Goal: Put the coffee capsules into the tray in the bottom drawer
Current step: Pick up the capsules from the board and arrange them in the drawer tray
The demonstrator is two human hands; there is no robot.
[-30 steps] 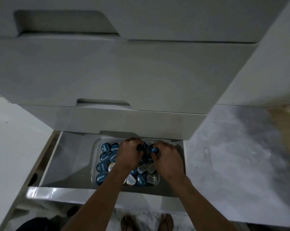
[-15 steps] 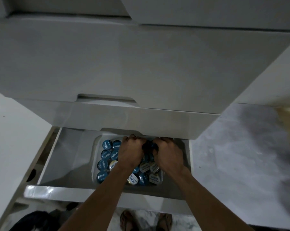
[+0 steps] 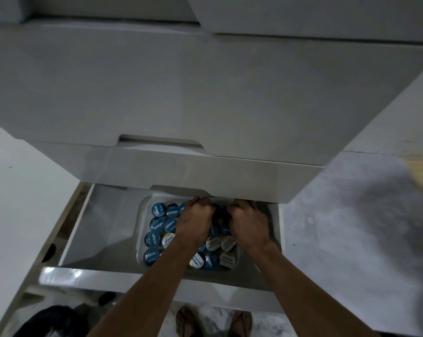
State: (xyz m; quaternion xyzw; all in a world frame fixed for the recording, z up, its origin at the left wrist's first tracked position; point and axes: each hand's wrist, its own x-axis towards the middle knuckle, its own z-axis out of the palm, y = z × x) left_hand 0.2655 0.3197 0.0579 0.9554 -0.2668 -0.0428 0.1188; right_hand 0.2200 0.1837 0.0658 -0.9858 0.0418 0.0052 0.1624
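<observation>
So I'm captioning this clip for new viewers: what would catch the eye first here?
The cluster of blue and white coffee capsules in the clear tray in the open bottom drawer. Next, the left hand and right hand, side by side over the tray's far end, fingers curled down among the capsules.

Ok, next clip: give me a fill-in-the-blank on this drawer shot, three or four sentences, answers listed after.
1. The clear tray sits inside the open ____ drawer.
2. Most coffee capsules in the tray have lids coloured ____.
3. The left hand and right hand both reach into the tray's ____ end, with fingers curled.
4. Below the drawer front, the person's two ____ show on the floor.

Missing words: bottom; blue; far; feet
</observation>
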